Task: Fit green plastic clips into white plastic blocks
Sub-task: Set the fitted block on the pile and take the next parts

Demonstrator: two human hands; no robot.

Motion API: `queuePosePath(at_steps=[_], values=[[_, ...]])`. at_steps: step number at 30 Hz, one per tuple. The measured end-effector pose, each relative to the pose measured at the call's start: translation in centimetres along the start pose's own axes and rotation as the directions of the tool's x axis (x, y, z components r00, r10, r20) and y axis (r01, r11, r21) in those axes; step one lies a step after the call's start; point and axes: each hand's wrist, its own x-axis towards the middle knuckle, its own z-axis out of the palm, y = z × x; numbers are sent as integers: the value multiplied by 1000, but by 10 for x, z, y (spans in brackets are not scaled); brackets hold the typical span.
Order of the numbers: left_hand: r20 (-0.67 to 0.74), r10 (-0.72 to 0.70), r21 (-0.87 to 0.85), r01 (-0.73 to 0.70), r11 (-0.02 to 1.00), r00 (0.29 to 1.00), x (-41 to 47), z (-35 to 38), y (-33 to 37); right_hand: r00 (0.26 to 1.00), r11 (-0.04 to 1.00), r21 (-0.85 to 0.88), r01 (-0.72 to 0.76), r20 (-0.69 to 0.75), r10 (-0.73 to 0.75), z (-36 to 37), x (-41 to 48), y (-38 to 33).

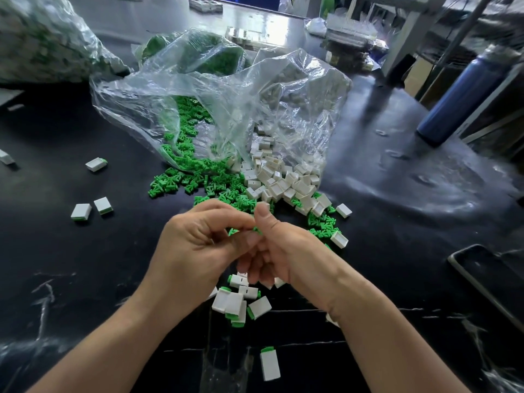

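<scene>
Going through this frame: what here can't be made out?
1. Head view: fingers of the left hand and right hand hide all but slivers of a green clip; whether they hold anything else cannot be seen.
2. Phone: cut off by the right edge.
3. Bag at top left: blurred, contents unclear.
4. Blue bottle: blurred, no detail readable.

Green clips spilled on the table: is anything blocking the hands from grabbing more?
Nothing visible does. The clips lie loose on the table just beyond the left hand and right hand, outside the bag; blocks sit beside them.
</scene>
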Motion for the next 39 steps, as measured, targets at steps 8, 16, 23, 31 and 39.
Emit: queuePosePath(at_steps=[8,16,23,31,39], values=[[-22,-5,-28,5,1000,1000,1,4,-1,1000,1000,-18,-10,17,10,-3,-1,0],[-16,-23,-39,22,999,1000,2,3,-3,999,998,63,-31,25,30,-4,-2,0],[59,-52,-73,57,996,997,2,2,-5,998,998,20,-55,-33,56,0,-2,2],[34,-41,-84,44,995,999,0,2,-5,991,995,38,-87,-97,91,4,-1,3],[49,-48,-95,52,994,998,0,-1,-5,989,996,55,-74,-127,81,8,-1,4]])
